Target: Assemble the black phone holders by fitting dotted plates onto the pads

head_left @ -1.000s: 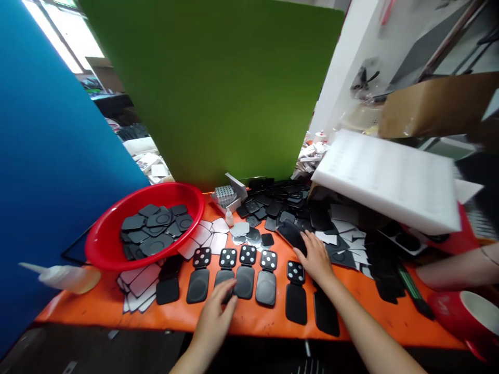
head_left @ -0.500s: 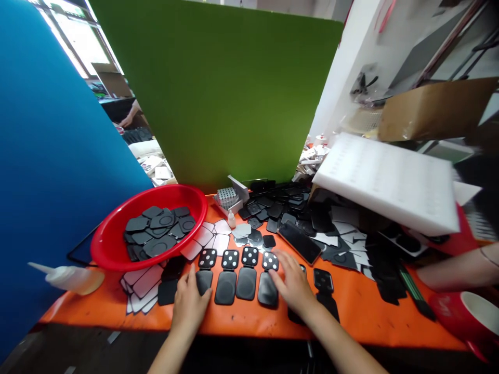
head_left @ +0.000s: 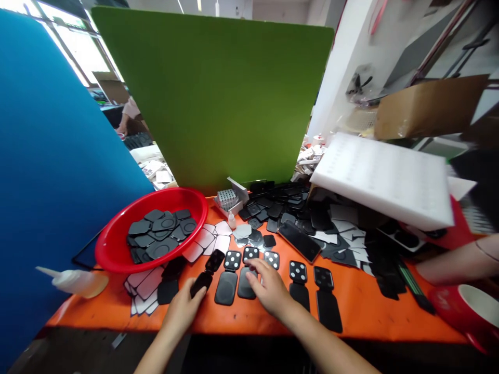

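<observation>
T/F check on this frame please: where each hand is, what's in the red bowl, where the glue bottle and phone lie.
1. The left hand grips the leftmost black hinged pad, which sits askew. True.
2. The right hand rests on the round red plastic bowl. False: it lies on the row of black hinged pads, far from the bowl.
3. The red bowl holds flat dark grey rounded pieces. True.
4. The clear squeeze bottle stands upright. False: it lies on its side, left of the bowl.
5. The black phone lies on the orange table beyond the row. True.
</observation>
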Tool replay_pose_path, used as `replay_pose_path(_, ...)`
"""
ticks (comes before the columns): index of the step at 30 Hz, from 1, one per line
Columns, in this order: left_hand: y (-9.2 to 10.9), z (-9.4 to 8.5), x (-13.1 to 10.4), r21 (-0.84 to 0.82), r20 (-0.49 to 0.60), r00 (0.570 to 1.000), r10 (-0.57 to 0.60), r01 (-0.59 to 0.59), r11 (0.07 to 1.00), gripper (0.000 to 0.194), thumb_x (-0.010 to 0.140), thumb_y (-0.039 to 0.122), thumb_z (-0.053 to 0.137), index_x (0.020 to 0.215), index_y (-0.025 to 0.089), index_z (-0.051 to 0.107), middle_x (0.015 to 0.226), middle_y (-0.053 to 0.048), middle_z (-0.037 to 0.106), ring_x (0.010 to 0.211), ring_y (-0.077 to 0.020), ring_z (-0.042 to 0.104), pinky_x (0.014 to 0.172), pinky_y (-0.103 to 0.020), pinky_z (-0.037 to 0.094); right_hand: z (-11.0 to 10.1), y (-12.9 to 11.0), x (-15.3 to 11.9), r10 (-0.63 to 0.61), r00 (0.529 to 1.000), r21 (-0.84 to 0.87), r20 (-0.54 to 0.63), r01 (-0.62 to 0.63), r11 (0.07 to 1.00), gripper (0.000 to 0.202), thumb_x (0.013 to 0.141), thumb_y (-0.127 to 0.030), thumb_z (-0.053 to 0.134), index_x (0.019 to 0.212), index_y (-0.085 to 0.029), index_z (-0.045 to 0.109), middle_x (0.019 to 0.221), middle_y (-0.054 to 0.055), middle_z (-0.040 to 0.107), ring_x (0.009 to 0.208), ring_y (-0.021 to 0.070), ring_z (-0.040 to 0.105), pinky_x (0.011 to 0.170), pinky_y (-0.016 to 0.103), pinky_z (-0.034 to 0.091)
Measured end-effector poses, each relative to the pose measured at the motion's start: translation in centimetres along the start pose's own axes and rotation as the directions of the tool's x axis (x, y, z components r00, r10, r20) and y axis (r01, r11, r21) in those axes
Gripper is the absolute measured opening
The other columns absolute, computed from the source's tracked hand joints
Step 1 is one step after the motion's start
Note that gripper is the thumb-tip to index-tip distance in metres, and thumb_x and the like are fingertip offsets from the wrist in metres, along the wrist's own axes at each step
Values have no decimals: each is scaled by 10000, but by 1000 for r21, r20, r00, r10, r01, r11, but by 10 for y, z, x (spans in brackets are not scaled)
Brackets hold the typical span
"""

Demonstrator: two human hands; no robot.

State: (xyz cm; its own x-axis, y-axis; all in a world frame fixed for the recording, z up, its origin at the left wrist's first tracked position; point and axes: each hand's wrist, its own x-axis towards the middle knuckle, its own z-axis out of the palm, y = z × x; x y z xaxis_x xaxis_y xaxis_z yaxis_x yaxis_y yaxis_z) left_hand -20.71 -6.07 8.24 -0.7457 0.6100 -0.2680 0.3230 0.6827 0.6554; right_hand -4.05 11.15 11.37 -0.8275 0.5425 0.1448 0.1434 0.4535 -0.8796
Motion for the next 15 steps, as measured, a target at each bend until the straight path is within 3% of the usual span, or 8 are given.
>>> replay_pose_path(3, 16, -3, -24, -306, 127, 991, 35, 5, 952, 451, 707, 436, 520, 1068, 167, 496, 1025, -78, 632, 974, -243, 568, 803, -301, 438, 6, 1, 7, 177, 982, 270, 67, -189, 944, 373, 808, -395, 445, 1144, -235, 473, 1058, 63, 549, 846, 174, 564, 698, 310, 471)
replay_pose_path(6, 37, 1, -45, -548, 329, 944, 41, 155, 822, 501, 628, 399, 646, 1061, 168, 542, 961, -74, 667, 933, -263, 588, 796, -320, 451, 11, -2, 12, 255, 928, 522, 273, -365, 771, 416, 751, -473, 512, 1041, -175, 508, 794, 31, 583, 510, 93, 519, 445, 220, 424)
replay_pose_path(9, 55, 4, -57, -590, 398, 916, 51, 213, 779, 497, 612, 366, 676, 1059, 182, 560, 907, -73, 681, 875, -266, 606, 784, -349, 459, 9, -10, 12, 244, 895, 661, 373, -441, 608, 363, 715, -493, 555, 791, -139, 541, 574, -26, 507, 367, 34, 387, 332, 152, 292)
replay_pose_path(13, 71, 2, -60, -622, 377, 923, 70, 196, 758, 434, 586, 337, 699, 980, 185, 598, 858, -61, 679, 862, -268, 602, 788, -361, 455, 0, -18, 6, 253, 874, 753, 414, -485, 444, 336, 733, -470, 552, 790, -140, 531, 610, -17, 514, 374, 20, 372, 314, 132, 246)
replay_pose_path(15, 78, 2, -59, -622, 396, 915, 75, 208, 755, 406, 589, 335, 695, 953, 179, 603, 807, -53, 677, 836, -262, 605, 770, -356, 458, -3, -18, 4, 289, 866, 751, 409, -499, 433, 325, 728, -464, 561, 793, -148, 521, 586, -27, 506, 373, 26, 381, 319, 134, 263)
